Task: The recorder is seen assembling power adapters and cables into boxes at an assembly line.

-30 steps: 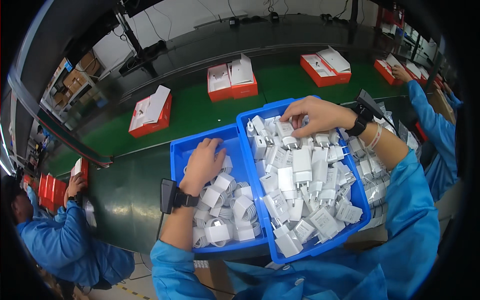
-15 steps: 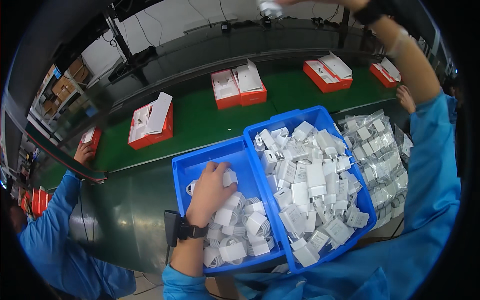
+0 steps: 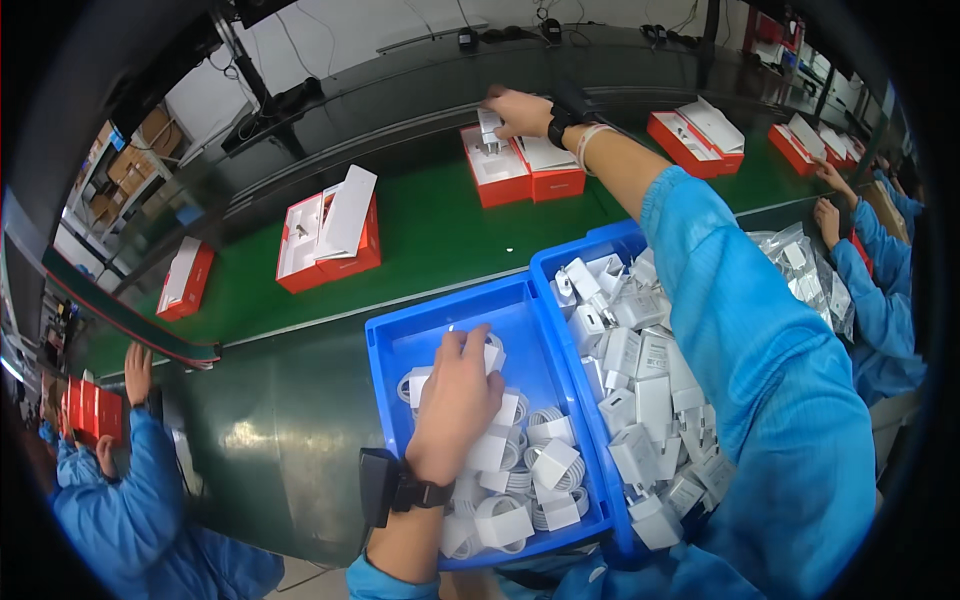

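Note:
My right hand (image 3: 521, 112) is stretched out over the belt, its fingers closed on a white charger plug (image 3: 490, 128). The plug hangs over the open tray half of a red box (image 3: 500, 188), prongs down. My left hand (image 3: 462, 400) reaches into a blue bin (image 3: 425, 328) of coiled white cables (image 3: 502, 524), each wrapped in a white paper band. Its fingers curl round one banded cable coil (image 3: 494, 353), partly hidden by the hand. Beside it, a second blue bin (image 3: 556, 256) is heaped with white charger plugs (image 3: 655, 405), partly covered by my right sleeve.
More open red boxes (image 3: 348, 258) (image 3: 697, 150) (image 3: 797, 150) stand along the green belt (image 3: 420, 250), with another box (image 3: 186, 280) at its left. Plastic bags of plugs (image 3: 812, 280) lie right of the bins. Co-workers' hands (image 3: 138, 375) (image 3: 828, 222) show at both sides.
My right hand has come down from the top edge with the plug to the red box. My left hand stays among the cables. The view has shifted; the left co-worker's hand has left its box.

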Demonstrator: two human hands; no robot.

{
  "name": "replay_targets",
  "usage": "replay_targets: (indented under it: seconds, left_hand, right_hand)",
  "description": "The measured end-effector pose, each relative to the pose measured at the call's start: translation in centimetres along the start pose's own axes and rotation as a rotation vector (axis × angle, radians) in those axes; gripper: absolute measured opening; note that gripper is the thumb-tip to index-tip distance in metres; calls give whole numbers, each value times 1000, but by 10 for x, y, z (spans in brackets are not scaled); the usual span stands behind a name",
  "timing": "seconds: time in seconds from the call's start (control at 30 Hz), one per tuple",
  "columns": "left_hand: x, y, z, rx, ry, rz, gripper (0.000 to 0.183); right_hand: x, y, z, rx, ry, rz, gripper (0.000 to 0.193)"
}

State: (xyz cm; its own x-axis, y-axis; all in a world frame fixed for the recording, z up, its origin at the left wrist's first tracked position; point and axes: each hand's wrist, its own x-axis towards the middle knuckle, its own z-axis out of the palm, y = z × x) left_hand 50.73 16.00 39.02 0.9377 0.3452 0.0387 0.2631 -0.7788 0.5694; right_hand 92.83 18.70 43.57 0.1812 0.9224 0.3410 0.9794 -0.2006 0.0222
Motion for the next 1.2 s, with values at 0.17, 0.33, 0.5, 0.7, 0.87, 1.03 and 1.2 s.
replay_targets:
  seconds: [0.17,0.33,0.5,0.7,0.87,1.03,1.2]
  left_hand:
    - [0,2,0,45,27,-7,56]
    - [1,3,-3,44,14,-49,58]
    - [4,7,1,25,70,-31,62]
    - [13,11,9,86,92,90,58]
    - [-12,21,-14,82,257,-84,31]
    - [29,-37,-3,-632,352,-16,44]
    - [37,22,-20,-941,184,-110,39]
  right_hand:
    - [0,20,32,9,13,71,53]
    - [7,31,52,31,-43,77,52]
    - [-3,55,75,-122,27,100,17]
    - [-23,69,59,-295,92,72,23]
    - [-23,-115,-46,250,-87,-230,23]
    - [-130,-183,-90,443,-102,-482,35]
    - [-165,-203,-65,657,270,-227,40]
